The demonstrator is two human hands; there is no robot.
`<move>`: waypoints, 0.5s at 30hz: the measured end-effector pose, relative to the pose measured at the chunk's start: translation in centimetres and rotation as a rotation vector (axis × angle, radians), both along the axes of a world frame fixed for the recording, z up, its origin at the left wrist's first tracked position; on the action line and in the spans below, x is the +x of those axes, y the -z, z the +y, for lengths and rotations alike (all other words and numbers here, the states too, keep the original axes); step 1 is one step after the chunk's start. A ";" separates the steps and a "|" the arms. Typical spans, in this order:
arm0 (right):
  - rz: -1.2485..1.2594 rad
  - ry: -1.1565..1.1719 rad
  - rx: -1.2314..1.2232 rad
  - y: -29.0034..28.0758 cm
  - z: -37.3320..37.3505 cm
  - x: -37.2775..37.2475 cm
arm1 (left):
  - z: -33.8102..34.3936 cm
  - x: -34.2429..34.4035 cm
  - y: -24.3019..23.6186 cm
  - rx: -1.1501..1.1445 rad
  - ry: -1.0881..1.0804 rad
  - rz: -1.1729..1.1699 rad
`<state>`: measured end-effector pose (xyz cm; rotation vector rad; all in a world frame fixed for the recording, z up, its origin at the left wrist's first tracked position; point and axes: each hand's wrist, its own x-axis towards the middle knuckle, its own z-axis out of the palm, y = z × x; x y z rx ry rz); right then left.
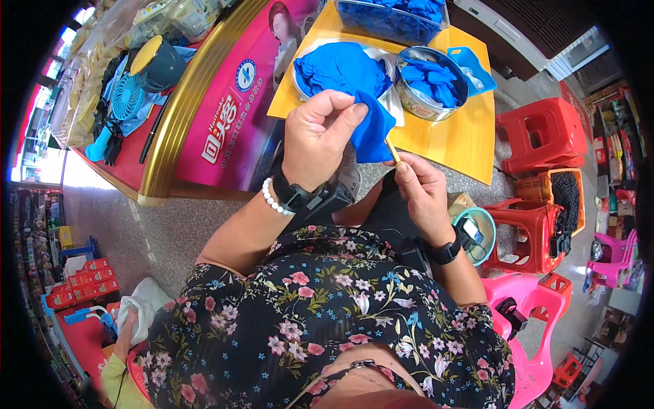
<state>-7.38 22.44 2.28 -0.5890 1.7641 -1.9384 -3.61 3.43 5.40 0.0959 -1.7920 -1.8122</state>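
My left hand (pixel 317 136) pinches a small blue cloth piece (pixel 372 134) between thumb and forefinger, in front of my chest near the table's edge. The cloth hangs down to the right of those fingertips. Closed round a thin, light wooden-looking stick (pixel 392 150), my right hand (pixel 421 193) is lower and to the right. The stick's upper end meets the cloth's lower right edge; whether it goes inside is hidden. Just beyond my left hand, a heap of blue cloth pieces (pixel 340 67) lies in a white tray (pixel 398 116).
On the yellow table (pixel 470 153) stand a round tin (pixel 426 109) with blue pieces, a light blue basket (pixel 482 76) and a clear bin (pixel 392 26). A gold-edged counter (pixel 178 112) borders the left. Red stools (pixel 545 133) and a pink chair (pixel 538 341) stand right. Another person (pixel 122 371) is lower left.
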 end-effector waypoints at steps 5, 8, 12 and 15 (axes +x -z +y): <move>0.110 -0.015 0.036 -0.6 0.3 -1.2 | -1.1 -0.3 -0.4 0.200 0.054 0.008; 0.174 -0.037 0.096 -1.7 0.8 -1.7 | -2.0 -0.6 -1.1 0.160 0.156 -0.035; 0.285 -0.083 0.256 -2.6 1.4 -2.3 | -2.9 -1.0 -1.0 -0.050 0.245 -0.112; 0.438 -0.092 0.376 -3.0 1.8 -3.1 | -2.8 -1.0 -1.7 -0.164 0.303 -0.208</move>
